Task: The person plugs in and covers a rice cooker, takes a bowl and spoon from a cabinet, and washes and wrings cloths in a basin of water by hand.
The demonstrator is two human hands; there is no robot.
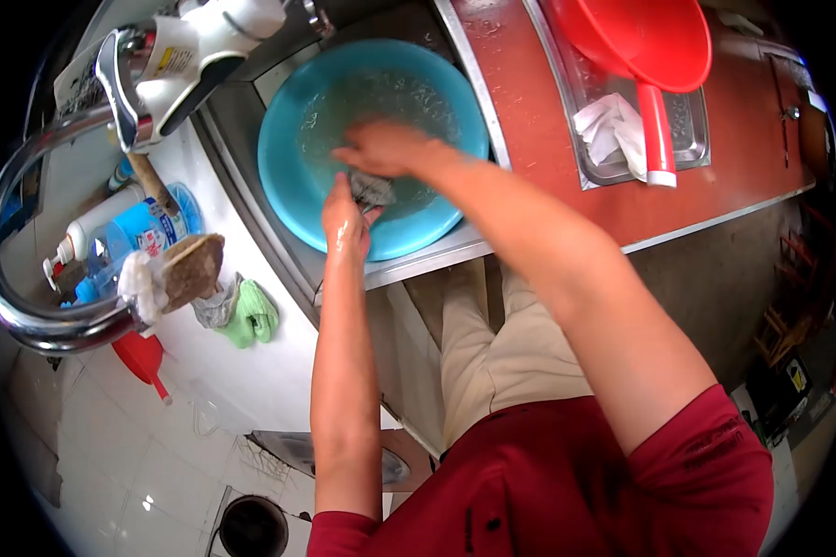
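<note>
A round turquoise basin [281, 176] holds cloudy water and sits in the metal sink. My left hand [347, 221] reaches into its near side, with thumb and fingers closed around a small grey, wet-looking item [372, 189]. What kind of item it is cannot be made out. Just above it, over the murky water, is my right hand [381, 147]. Its outline is smeared by motion, and whether it touches the grey item is unclear.
A white-and-chrome faucet [172, 70] arches at the left. Beside the sink lie bottles [139, 227] and a green cloth [251, 314]. To the right, a red ladle-shaped scoop [658, 121] rests over a metal tray [692, 153] holding a crumpled white cloth [611, 130].
</note>
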